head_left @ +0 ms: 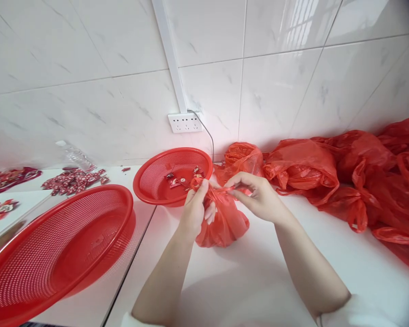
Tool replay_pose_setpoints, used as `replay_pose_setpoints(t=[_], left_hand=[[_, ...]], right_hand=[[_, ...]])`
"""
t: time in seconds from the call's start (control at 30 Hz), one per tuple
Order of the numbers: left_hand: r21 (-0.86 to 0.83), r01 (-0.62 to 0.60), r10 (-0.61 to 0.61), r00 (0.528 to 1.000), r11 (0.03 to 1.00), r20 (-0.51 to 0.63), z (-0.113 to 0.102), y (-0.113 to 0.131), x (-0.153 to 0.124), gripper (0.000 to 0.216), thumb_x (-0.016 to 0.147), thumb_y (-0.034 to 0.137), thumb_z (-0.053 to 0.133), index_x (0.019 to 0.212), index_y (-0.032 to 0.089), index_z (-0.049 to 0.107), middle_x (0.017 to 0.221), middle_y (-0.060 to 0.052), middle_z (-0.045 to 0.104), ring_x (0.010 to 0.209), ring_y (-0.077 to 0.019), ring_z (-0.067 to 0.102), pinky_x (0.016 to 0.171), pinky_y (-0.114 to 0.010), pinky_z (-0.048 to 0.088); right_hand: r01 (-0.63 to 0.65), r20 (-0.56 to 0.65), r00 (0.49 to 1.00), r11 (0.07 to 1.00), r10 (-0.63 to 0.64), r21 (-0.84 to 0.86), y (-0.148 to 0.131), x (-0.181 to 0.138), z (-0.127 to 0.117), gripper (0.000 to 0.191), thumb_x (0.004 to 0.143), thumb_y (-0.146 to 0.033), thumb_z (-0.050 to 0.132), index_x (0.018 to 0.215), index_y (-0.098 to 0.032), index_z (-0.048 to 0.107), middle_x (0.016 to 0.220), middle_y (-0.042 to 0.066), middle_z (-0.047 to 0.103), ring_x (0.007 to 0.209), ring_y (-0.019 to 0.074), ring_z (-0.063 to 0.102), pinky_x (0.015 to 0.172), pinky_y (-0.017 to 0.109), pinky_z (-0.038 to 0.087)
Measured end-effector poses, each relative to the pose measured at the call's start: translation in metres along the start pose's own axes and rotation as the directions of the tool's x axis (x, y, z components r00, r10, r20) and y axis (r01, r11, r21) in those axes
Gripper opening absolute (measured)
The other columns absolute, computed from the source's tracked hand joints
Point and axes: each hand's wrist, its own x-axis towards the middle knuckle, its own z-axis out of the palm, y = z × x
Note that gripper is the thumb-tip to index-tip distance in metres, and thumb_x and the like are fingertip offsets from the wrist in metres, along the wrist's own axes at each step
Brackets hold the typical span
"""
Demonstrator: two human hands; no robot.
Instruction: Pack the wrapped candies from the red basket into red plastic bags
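A filled red plastic bag rests on the white table in front of me, its top gathered up. My left hand is closed around the gathered neck on the left side. With thumb and fingers pinched, my right hand grips a handle of the same bag at its upper right. What lies inside the bag cannot be made out through the plastic. Just behind my left hand stands a small red basket with a few wrapped pieces at its bottom.
A large red basket stands at the left. Behind it lie a pile of small red packets and a clear plastic bottle. Several red plastic bags line the wall at the right. A power socket with a cable is on the tiled wall.
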Motion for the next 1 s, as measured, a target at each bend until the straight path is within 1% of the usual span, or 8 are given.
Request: replay_pose_setpoints(t=[0.17,0.27,0.4,0.53,0.67,0.8,0.9,1.0], left_hand=[[-0.121,0.055,-0.047,0.997,0.991,0.068,-0.015,0.003,0.007,0.049,0.093,0.053,0.042,0.126,0.02,0.057,0.046,0.005,0.053,0.031,-0.0056,0.037,0.039,-0.018,0.036],[-0.286,0.193,-0.157,0.977,0.939,0.143,-0.022,0.005,0.01,0.042,0.095,0.047,0.044,0.126,0.022,0.058,0.05,0.003,0.054,0.044,-0.0077,0.052,0.049,-0.016,0.044],[-0.403,0.328,-0.227,0.933,0.854,0.279,-0.024,0.01,0.01,0.032,0.098,0.036,0.037,0.101,0.019,0.064,0.063,0.001,0.059,0.039,-0.0019,0.048,0.042,-0.01,0.038],[0.139,0.058,-0.089,0.97,0.989,0.225,-0.025,0.009,0.002,0.045,0.095,0.051,0.035,0.085,0.018,0.063,0.046,0.005,0.044,0.027,-0.0052,0.034,0.031,-0.017,0.021],[0.692,-0.398,0.25,0.917,0.602,0.311,-0.025,0.006,-0.007,0.036,0.091,0.042,0.05,0.066,0.019,0.063,0.051,0.001,0.052,0.045,-0.01,0.046,0.047,-0.022,0.034],[0.698,-0.579,0.513,0.787,0.423,0.342,-0.03,0.004,-0.009,0.028,0.091,0.032,0.047,0.074,0.022,0.068,0.07,-0.004,0.067,0.065,-0.0171,0.06,0.064,-0.028,0.043],[0.655,-0.547,0.622,0.769,0.521,0.147,-0.033,0.002,-0.005,0.033,0.095,0.039,0.042,0.088,0.021,0.069,0.082,-0.007,0.069,0.076,-0.019,0.062,0.073,-0.03,0.047],[0.44,-0.529,0.561,0.825,0.725,0.068,-0.032,-0.003,0.001,0.041,0.097,0.047,0.034,0.1,0.02,0.065,0.078,-0.006,0.065,0.076,-0.0183,0.062,0.074,-0.031,0.048]], right_hand=[[-0.023,-0.183,0.982,0.996,0.039,0.087,0.007,-0.002,-0.016,0.007,0.085,-0.017,0.062,0.091,-0.02,0.065,0.088,0.003,0.067,0.082,0.0156,0.063,0.075,0.03,0.053],[0.011,0.069,0.997,0.99,-0.021,0.138,-0.002,-0.007,-0.019,0.007,0.085,-0.014,0.062,0.088,-0.02,0.065,0.087,0.002,0.067,0.081,0.0145,0.063,0.076,0.029,0.053],[0.033,0.432,0.901,0.999,-0.038,0.018,-0.008,-0.007,-0.014,0.015,0.083,-0.007,0.058,0.088,-0.019,0.065,0.088,0.001,0.068,0.082,0.0131,0.063,0.079,0.028,0.052],[0.018,0.456,0.89,0.999,0.0,-0.035,-0.001,-0.001,-0.011,0.011,0.084,-0.013,0.06,0.091,-0.02,0.063,0.094,0.002,0.068,0.085,0.0143,0.063,0.078,0.029,0.052],[0.029,0.258,0.966,0.999,-0.02,-0.032,0.005,0.001,0.0,0.044,0.08,-0.02,0.067,0.121,-0.025,0.053,0.125,0.007,0.058,0.113,0.0211,0.057,0.093,0.038,0.049],[-0.045,0.383,0.922,0.999,0.053,-0.028,0.01,-0.001,0.015,0.062,0.085,-0.018,0.059,0.141,-0.031,0.035,0.099,0.001,0.065,0.087,0.0162,0.063,0.073,0.031,0.052],[-0.1,0.408,0.904,0.992,0.124,-0.08,0.012,-0.003,0.018,0.069,0.084,-0.018,0.06,0.145,-0.033,0.031,0.08,-0.004,0.062,0.071,0.0135,0.059,0.066,0.028,0.05],[-0.17,0.432,0.886,0.985,0.167,-0.032,0.011,-0.002,0.016,0.072,0.083,-0.027,0.065,0.146,-0.031,0.031,0.093,0.0,0.066,0.085,0.016,0.063,0.079,0.033,0.051]])
